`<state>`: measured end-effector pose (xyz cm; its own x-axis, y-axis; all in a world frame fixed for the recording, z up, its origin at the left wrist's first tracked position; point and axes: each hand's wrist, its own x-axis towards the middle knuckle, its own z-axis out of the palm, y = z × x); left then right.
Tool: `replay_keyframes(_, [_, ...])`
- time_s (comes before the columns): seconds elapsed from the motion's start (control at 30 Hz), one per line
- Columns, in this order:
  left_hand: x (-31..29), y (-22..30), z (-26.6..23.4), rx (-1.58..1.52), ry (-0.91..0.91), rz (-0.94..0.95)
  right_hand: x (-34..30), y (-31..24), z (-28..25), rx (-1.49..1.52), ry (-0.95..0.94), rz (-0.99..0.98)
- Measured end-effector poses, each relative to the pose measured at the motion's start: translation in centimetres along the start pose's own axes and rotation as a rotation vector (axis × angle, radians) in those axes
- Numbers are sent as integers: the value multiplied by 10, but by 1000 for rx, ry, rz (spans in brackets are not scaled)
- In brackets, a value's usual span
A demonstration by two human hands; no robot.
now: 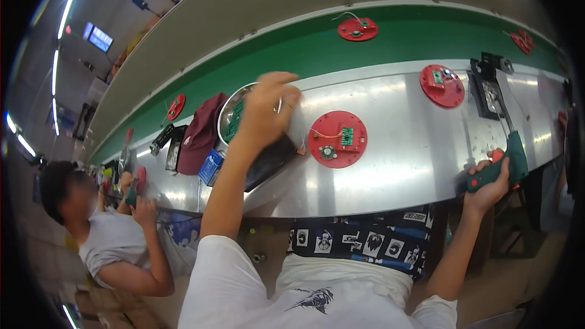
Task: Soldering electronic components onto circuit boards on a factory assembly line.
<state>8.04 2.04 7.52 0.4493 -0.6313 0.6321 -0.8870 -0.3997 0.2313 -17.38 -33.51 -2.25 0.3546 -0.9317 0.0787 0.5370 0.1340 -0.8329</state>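
My right hand is closed round the handle of a dark green power screwdriver at the right of the bench. Its long thin shaft points away from me, toward a black device. My left hand is raised over the right side of a shiny metal bowl, its fingers bent and blurred. Whether they hold anything I cannot make out. Green circuit boards lie in the bowl. Between my hands rests a red disc with a green board, wires and a small round metal part on it.
Another red disc lies farther back on the metal bench; more stand along the green strip behind. A maroon cap, a blue box and a black tray are left. A co-worker sits at far left.
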Motion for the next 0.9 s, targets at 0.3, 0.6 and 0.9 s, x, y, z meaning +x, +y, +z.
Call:
replay_keyframes(0.3, [-66,-102,-4,210,-165,-443,11,5,-6,-91,64,126])
replay_keyframes(0.6, [-66,-107,-1,46,128,-446,18,4,-7,-228,69,-1])
replay_keyframes(0.9, [-55,-73,-24,-198,303,-469,-12,4,-1,-226,-251,45])
